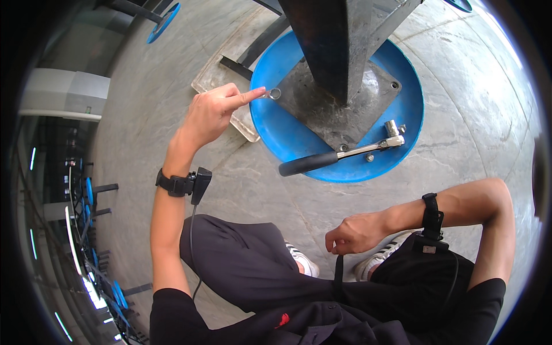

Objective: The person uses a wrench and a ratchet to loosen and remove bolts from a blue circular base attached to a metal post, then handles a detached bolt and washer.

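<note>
My left hand [213,115] is closed on a wrench [275,94], its index finger stretched along it. The wrench's ring end sticks out past the fingertip over the plate's left corner; the rest is hidden by the hand. My right hand [356,233] hangs above my shoes with its fingers curled in, and nothing shows in it. A dark square base plate [307,112] with corner holes sits on a round blue dish-shaped base [273,141]. On the dish's near right side lies a ratchet wrench [339,155] with a black handle, its head beside loose bolts [370,157].
A thick black metal post [330,52] rises from the plate, with a slanted brace beside it. A pale, dirty tray [246,127] lies on the grey floor [460,126] behind the dish's left side. More blue round bases [164,23] stand farther off at the left.
</note>
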A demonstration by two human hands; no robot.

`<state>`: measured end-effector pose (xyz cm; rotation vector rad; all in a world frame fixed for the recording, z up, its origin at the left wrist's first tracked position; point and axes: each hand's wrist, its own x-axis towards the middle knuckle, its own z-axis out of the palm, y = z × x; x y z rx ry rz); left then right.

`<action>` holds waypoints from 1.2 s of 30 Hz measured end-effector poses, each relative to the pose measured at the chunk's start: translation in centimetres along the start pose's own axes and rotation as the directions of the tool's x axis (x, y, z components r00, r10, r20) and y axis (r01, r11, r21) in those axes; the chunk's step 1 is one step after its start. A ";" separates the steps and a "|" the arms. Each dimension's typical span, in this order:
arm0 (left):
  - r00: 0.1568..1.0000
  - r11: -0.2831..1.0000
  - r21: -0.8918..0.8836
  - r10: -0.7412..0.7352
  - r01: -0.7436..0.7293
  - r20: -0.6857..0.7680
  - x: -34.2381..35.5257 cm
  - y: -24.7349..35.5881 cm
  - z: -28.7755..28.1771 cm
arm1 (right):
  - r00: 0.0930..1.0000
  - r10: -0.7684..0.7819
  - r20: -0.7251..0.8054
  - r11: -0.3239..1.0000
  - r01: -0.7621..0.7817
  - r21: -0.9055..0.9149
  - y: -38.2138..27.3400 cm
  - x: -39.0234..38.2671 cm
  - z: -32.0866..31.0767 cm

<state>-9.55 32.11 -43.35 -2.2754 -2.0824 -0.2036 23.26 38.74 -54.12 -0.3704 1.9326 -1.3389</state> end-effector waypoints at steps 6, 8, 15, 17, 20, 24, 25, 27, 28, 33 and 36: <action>0.997 0.997 0.029 0.071 -0.071 0.002 0.3 -0.1 -0.1 | 0.999 0.042 -0.032 0.999 -0.041 0.022 0.5 -0.8 0.4; 0.997 0.996 0.092 0.005 -0.012 0.077 0.2 0.3 -0.6 | 0.998 0.044 -0.033 0.999 -0.043 0.028 0.8 -0.7 0.6; 0.979 0.954 -0.244 -0.137 0.172 0.152 -1.2 4.3 -0.4 | 0.984 -0.006 -0.177 0.996 0.021 0.081 0.6 -0.9 0.4; 0.903 0.896 -0.218 -0.318 0.386 0.291 -2.2 7.5 0.0 | 0.955 0.024 -0.294 0.982 0.033 0.187 -0.1 -1.3 -0.2; 0.873 0.769 -0.414 -0.435 0.487 0.218 -3.7 8.1 1.2 | 0.948 0.140 -0.288 0.949 -0.046 0.311 -0.7 -1.4 -1.0; 0.794 0.689 -0.395 -0.531 0.608 0.297 -3.2 8.8 -1.8 | 0.942 0.218 -0.256 0.898 -0.091 0.429 1.1 -1.6 -0.5; 0.792 0.686 -0.394 -0.535 0.611 0.296 -3.3 8.6 -1.8 | 0.943 0.216 -0.253 0.900 -0.092 0.427 1.4 -1.7 -0.5; 0.953 0.911 -0.314 -0.299 0.268 -0.055 -3.3 8.1 -2.0 | 0.928 0.292 -0.231 0.861 -0.150 0.486 2.0 -1.7 -0.3; 0.952 0.911 -0.311 -0.301 0.271 -0.052 -3.3 7.8 -2.1 | 0.930 0.288 -0.229 0.862 -0.147 0.486 2.1 -1.6 -0.2; 0.949 0.949 -0.028 -0.314 0.314 -0.014 -2.6 4.8 -0.6 | 0.932 0.281 -0.230 0.863 -0.141 0.485 2.5 -1.1 0.1; 0.969 0.968 -0.040 -0.248 0.248 0.020 -2.1 3.3 0.2 | 0.935 0.280 -0.218 0.867 -0.149 0.475 2.3 -1.2 0.3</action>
